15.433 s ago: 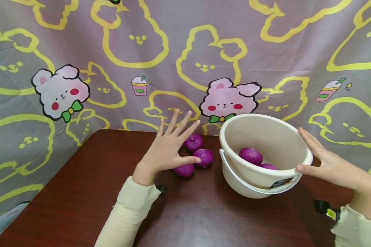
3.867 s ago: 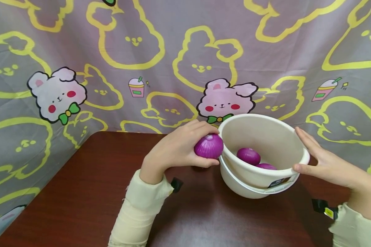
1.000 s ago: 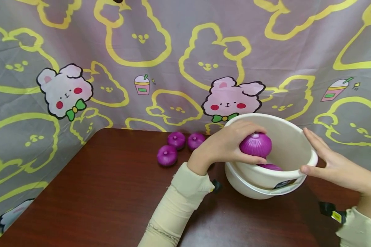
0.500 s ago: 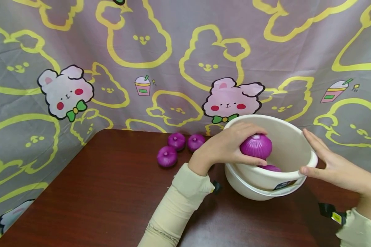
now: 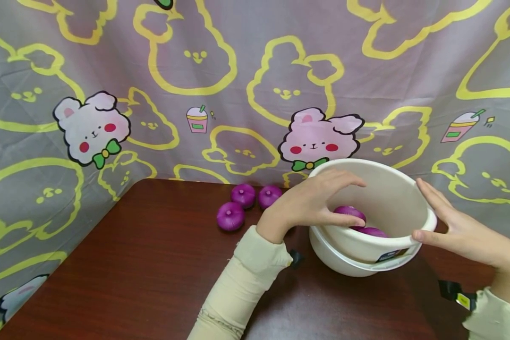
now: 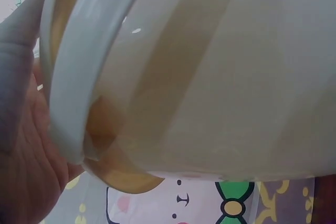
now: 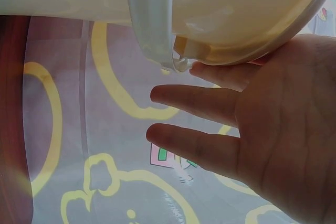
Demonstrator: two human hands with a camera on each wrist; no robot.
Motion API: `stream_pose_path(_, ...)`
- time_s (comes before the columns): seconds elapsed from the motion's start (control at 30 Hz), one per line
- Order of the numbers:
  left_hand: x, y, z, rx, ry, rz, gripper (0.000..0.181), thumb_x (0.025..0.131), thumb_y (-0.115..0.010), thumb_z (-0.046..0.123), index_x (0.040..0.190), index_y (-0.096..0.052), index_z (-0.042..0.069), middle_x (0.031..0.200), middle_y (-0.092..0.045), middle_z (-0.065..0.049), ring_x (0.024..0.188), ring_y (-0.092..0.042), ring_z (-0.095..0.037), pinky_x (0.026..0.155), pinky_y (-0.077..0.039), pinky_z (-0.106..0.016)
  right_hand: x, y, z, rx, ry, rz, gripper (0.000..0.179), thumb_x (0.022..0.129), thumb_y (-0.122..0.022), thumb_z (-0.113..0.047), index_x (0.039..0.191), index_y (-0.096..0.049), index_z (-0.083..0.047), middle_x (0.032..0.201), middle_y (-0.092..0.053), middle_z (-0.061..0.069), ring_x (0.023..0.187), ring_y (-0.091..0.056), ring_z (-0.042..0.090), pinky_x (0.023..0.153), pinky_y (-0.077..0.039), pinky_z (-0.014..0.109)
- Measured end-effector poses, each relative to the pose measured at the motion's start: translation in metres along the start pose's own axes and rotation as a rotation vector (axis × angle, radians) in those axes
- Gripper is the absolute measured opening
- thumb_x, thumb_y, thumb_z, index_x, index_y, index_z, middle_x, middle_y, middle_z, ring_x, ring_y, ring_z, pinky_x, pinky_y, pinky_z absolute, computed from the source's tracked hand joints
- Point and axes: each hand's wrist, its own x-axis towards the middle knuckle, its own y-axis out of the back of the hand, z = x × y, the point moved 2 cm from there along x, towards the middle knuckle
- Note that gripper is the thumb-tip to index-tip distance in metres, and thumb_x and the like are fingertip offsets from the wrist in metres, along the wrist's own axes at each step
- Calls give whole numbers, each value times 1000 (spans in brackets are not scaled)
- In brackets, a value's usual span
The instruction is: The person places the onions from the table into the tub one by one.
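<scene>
A cream bucket point(image 5: 365, 257) with a handle stands at the right of the table in the head view. Inside it lie purple onions; one onion point(image 5: 349, 216) sits near my left fingertips, another onion point(image 5: 373, 232) beside the near wall. My left hand point(image 5: 310, 200) reaches over the bucket's left rim, thumb and fingers spread apart with nothing held between them. My right hand point(image 5: 459, 231) touches the bucket's right rim with thumb and fingertips; in the right wrist view its fingers point(image 7: 194, 103) are straight and spread. The bucket's bottom is mostly hidden.
On the dark wood table point(image 5: 153, 264) to the left of the bucket lie more onions: a front onion point(image 5: 231, 216), a back onion point(image 5: 243, 195) and one onion point(image 5: 269, 196) beside my left wrist. A patterned curtain point(image 5: 238, 71) hangs right behind the table.
My left hand carried an onion over the rim into the bucket and has let go of it; the onion now sits lower inside. My right hand has stayed at the rim.
</scene>
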Motion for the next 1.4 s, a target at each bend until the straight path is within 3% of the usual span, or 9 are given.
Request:
stream_pose_path(0.3, -10, 4, 2, -5, -24, 36, 70, 84, -77, 46, 140, -54, 12, 147, -53, -1, 148, -32, -15, 121, -14, -15, -1, 0, 1, -2, 3, -2, 100, 92, -66, -23, 160, 8, -25, 165, 7, 24, 145, 13, -6, 113, 8, 67)
stream_pose_path(0.43, -15, 6, 5, 35, -17, 22, 78, 83, -75, 52, 147, -48, 15, 153, -47, 1, 152, -24, -15, 124, -12, -20, -1, 0, 0, -8, -8, -4, 101, 91, -66, -23, 160, 8, -24, 165, 8, 25, 146, 14, -6, 113, 8, 66)
stream_pose_path(0.67, -26, 10, 7, 124, 107, -57, 89, 84, -65, 66, 157, -27, 32, 164, -25, 14, 155, -1, -7, 125, -13, -49, -1, -1, 1, -12, -2, 7, 102, 90, -67, -20, 160, 8, -23, 165, 8, 24, 144, 14, -9, 115, 12, 54)
stream_pose_path(0.87, -38, 12, 6, 169, 177, -54, 95, 83, -60, 73, 158, -11, 42, 165, -6, 23, 151, 15, -1, 124, -12, -55, -2, -1, 0, -12, -2, 6, 102, 90, -67, -20, 160, 8, -24, 165, 9, 23, 143, 14, -10, 115, 12, 57)
stream_pose_path(1.1, -48, 14, 4, 188, 208, -20, 95, 82, -61, 73, 157, -8, 46, 164, 0, 25, 152, 15, -4, 124, -12, -56, -2, -1, -1, -26, -27, -6, 102, 91, -66, -24, 160, 10, -24, 165, 11, 23, 144, 19, -7, 114, 11, 61)
stream_pose_path(1.27, -55, 16, 3, 273, 247, 7, 98, 79, -58, 79, 156, -6, 47, 165, -3, 21, 153, 14, -7, 124, -16, -54, -2, -1, -2, -27, -19, -11, 101, 92, -65, -23, 159, 10, -24, 165, 12, 22, 145, 17, -6, 115, 13, 49)
stream_pose_path(1.4, -60, 18, 2, 302, 270, 44, 100, 78, -58, 80, 156, -4, 47, 165, -3, 19, 152, 16, -7, 123, -16, -57, -2, -1, -4, -23, -17, -15, 100, 93, -65, -22, 159, 10, -23, 165, 13, 22, 146, 16, -3, 115, 14, 46)
